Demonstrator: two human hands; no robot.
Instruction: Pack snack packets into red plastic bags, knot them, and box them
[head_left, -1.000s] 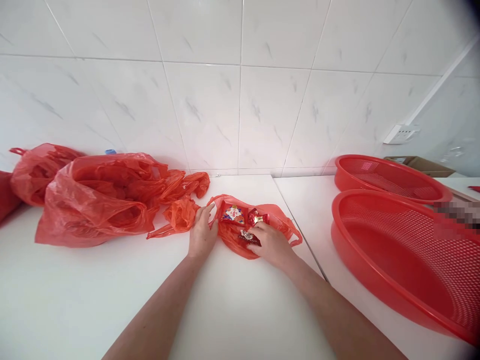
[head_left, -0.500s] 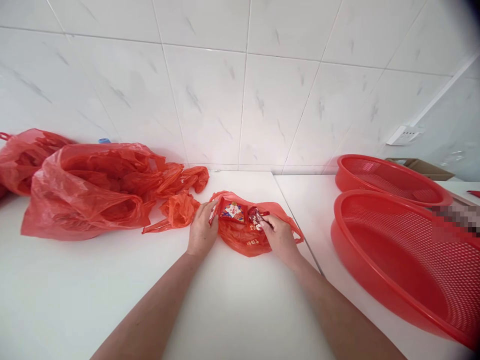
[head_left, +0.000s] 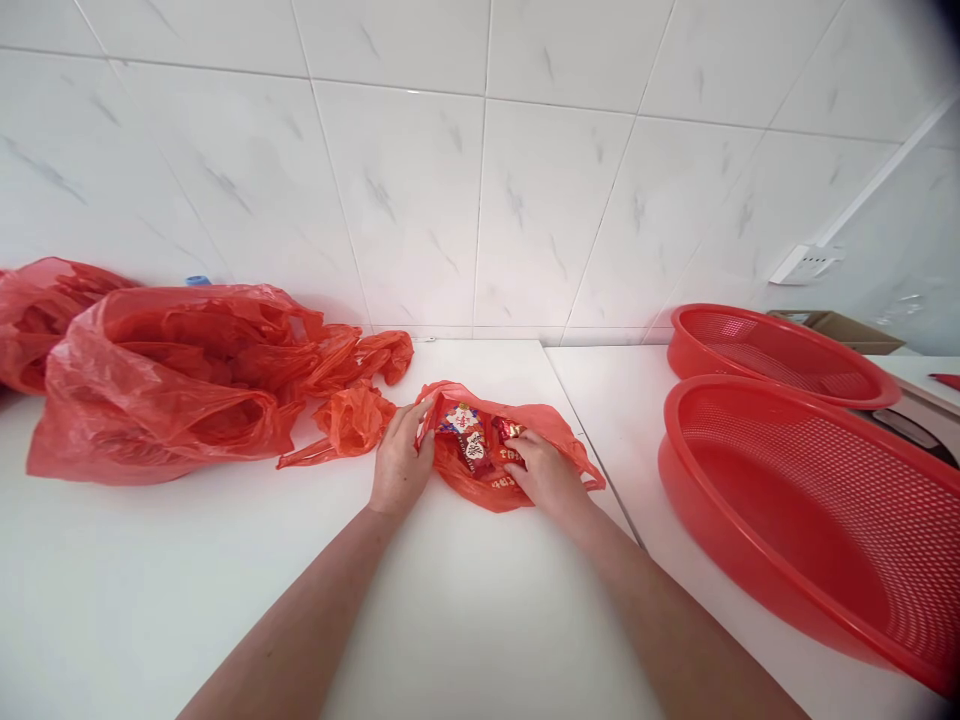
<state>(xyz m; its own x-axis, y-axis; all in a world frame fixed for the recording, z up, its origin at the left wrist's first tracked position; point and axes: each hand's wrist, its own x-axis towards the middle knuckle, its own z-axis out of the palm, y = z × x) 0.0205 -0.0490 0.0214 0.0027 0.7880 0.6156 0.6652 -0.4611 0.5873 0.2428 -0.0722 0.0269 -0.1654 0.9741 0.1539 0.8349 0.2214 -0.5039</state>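
A thin red plastic bag (head_left: 491, 497) lies spread on the white table, its mouth turned up. My left hand (head_left: 401, 458) grips its left edge between thumb and fingers. Inside it, a red packet with a colourful floral print (head_left: 456, 417) rests near that hand. A dark red packet with a white label (head_left: 474, 450) lies against the printed one. My right hand (head_left: 546, 470) reaches over the bag's right side, thumb and fingers apart, with the fingertips beside a shiny red wrapped piece (head_left: 507, 428). Its underside and part of the contents are hidden.
A large heap of red plastic bags (head_left: 161, 400) sits on the left, with a crumpled bag (head_left: 352, 418) close to my left hand. Two red perforated baskets (head_left: 750, 560) stand at right, one behind the other. Behind them is a cardboard box (head_left: 862, 333). A tiled wall backs the table.
The dark packet has left my right hand and now lies beside the printed packet. My right hand's fingers have spread near a shiny red piece. The left hand keeps its grip.
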